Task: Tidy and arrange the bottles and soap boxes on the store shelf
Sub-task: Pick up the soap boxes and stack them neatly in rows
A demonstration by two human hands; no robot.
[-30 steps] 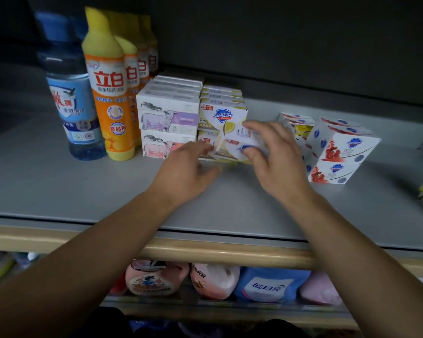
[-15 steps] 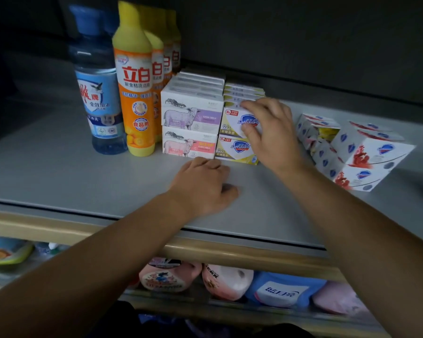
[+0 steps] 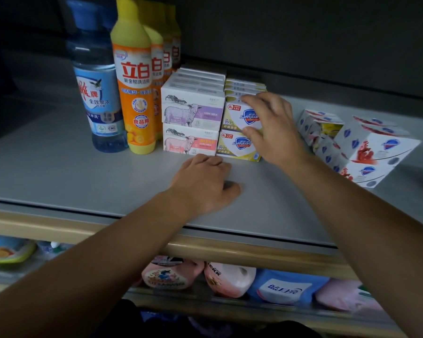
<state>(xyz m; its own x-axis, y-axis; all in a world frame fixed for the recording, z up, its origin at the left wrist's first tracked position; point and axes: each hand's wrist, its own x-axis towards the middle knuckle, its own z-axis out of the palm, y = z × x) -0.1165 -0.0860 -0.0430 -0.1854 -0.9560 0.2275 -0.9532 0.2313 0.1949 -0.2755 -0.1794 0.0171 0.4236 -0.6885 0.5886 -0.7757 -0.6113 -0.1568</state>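
On the grey shelf (image 3: 59, 176) stand a blue bottle (image 3: 97, 93) and a row of yellow-orange bottles (image 3: 133, 89). Right of them are stacked sheep-print soap boxes (image 3: 192, 115) and yellow Safeguard soap boxes (image 3: 235, 145). My right hand (image 3: 271, 125) grips the upper front Safeguard box (image 3: 235, 115), fingers on its top and thumb on its face. My left hand (image 3: 203, 184) rests on the shelf in front of the stacks, fingers curled, holding nothing. A skewed pile of red-print Safeguard boxes (image 3: 366, 147) lies to the right.
The shelf's beige front lip (image 3: 230, 252) runs below my arms. On the lower shelf lie pink and blue soft packs (image 3: 230, 279) and a yellow-green pack (image 3: 7, 250) at the left. A dark back wall closes the shelf.
My right hand has set the yellow Safeguard box on top of the lower one, square with the stack. My left hand drew back from the boxes onto the shelf.
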